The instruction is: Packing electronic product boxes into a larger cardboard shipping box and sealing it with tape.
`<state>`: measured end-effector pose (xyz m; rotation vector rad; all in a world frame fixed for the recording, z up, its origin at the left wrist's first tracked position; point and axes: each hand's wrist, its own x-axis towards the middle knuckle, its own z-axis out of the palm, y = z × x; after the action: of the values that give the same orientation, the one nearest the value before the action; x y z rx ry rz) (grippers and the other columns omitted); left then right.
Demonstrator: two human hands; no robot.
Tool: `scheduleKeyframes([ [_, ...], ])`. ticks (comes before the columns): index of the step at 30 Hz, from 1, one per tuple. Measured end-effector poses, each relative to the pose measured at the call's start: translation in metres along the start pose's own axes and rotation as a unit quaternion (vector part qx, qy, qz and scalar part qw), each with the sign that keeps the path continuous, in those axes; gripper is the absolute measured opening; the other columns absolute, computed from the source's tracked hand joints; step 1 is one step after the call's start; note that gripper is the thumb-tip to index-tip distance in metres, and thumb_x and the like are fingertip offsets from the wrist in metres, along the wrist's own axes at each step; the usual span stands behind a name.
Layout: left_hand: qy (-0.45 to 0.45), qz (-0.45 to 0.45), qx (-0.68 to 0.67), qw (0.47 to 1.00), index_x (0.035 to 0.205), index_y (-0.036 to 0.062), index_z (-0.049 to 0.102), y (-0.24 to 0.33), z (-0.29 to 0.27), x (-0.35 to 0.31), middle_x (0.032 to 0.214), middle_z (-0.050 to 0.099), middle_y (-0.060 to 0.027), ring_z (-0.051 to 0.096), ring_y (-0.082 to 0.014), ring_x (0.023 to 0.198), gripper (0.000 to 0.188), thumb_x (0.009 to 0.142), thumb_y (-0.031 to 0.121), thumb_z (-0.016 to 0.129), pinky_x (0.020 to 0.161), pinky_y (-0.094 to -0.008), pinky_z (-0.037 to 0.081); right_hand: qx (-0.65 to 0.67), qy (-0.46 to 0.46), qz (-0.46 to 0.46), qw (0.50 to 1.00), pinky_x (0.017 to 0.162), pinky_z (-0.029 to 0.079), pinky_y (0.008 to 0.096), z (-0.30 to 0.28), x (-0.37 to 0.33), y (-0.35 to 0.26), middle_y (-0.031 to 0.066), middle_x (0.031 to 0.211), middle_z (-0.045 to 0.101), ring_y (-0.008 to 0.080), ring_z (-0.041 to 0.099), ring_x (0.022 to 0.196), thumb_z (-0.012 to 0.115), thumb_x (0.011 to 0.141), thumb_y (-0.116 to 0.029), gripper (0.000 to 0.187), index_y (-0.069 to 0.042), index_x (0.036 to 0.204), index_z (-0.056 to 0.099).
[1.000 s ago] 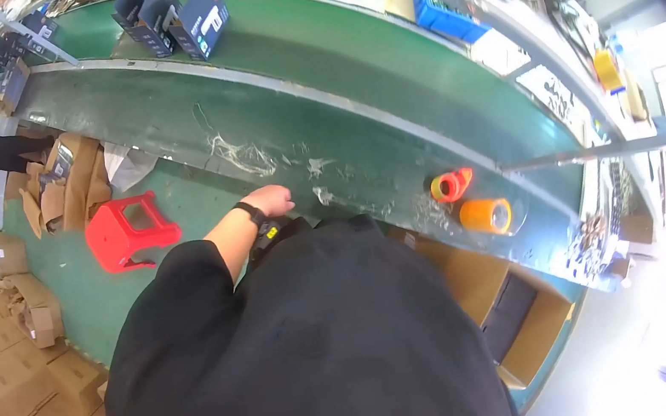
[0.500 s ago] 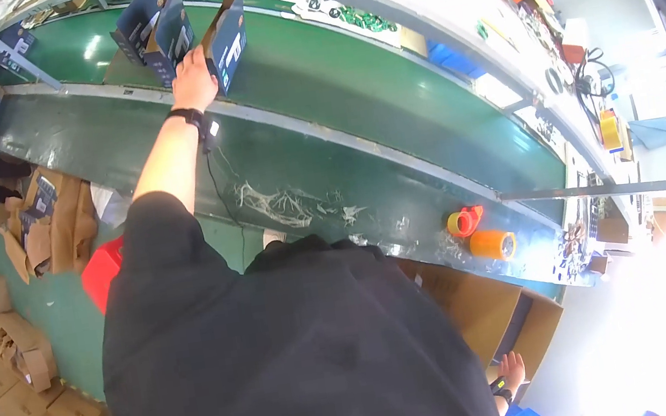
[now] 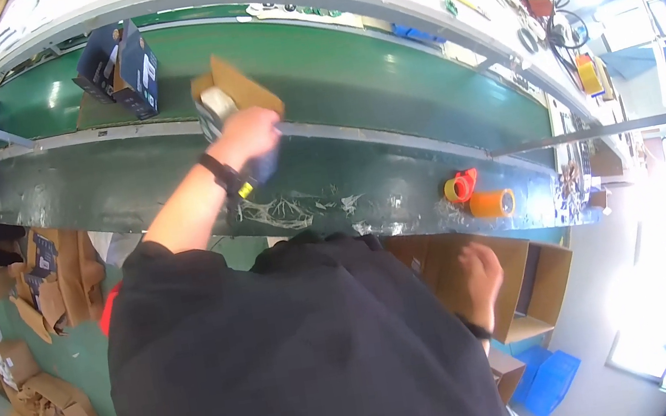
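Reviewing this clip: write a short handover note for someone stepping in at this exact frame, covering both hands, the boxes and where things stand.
Left hand: stretched out over the green conveyor belt, gripping a dark box with open brown flaps at the near rail.
Right hand: down at the open cardboard carton under the bench, holding nothing visible.
Other things: a second dark box stands further left on the belt; two orange tape rolls sit on the near ledge.
Done: one box is in hand.
Left: its flaps are not closed, and the second box is untouched.

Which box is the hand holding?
The left hand holds the open box with brown flaps up; the dark box farther left sits untouched.
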<state>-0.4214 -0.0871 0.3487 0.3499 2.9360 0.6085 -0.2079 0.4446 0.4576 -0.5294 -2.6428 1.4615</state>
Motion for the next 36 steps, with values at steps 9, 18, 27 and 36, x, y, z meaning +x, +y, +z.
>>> scheduleKeyframes([
  [9,-0.182,-0.010,-0.369,0.911,0.122,-0.0099,0.068,0.168,0.107,-0.044,0.117,0.076,-0.0234,0.074,-0.0351,0.110,0.053,0.097,0.037,0.075,0.098,-0.0383,0.057,0.034,-0.310,-0.102,0.945,0.079,0.059,0.0302,0.187,0.060,0.010,0.0141,0.108,0.075,0.0172,0.073,0.087,0.062,0.091,0.004,0.060,-0.003,0.149,0.053],
  [18,0.336,-0.047,-0.213,0.916,0.094,0.0061,0.066,0.061,0.032,-0.082,0.078,0.062,-0.0128,0.065,-0.0348,0.077,0.011,0.094,0.015,0.071,0.071,-0.0434,0.055,0.220,-0.440,0.145,0.859,0.075,0.058,0.0344,0.229,0.104,0.063,0.0110,0.090,0.070,0.0192,0.069,0.079,0.068,0.097,-0.020,0.026,0.006,0.102,0.066],
  [27,0.078,-0.059,-0.402,0.910,0.146,0.0149,0.061,0.007,0.104,-0.086,0.123,0.068,-0.0083,0.066,-0.0202,0.110,0.064,0.087,0.008,0.084,0.091,-0.0351,0.057,-0.085,-0.376,-0.110,0.916,0.090,0.059,0.0367,0.223,0.079,-0.016,0.0140,0.125,0.075,0.0239,0.075,0.104,0.065,0.094,-0.009,0.056,-0.012,0.150,0.059],
  [36,0.028,0.251,-0.052,0.966,0.132,0.0169,0.074,0.019,0.026,-0.086,0.166,0.044,-0.0094,0.049,-0.0364,0.144,0.071,0.067,0.039,0.092,0.115,-0.0475,0.048,-0.245,-0.402,-0.309,0.827,0.105,0.055,0.0458,0.215,0.059,-0.001,0.0176,0.164,0.036,0.0413,0.062,0.128,0.067,0.090,-0.020,0.087,-0.016,0.167,0.028],
])
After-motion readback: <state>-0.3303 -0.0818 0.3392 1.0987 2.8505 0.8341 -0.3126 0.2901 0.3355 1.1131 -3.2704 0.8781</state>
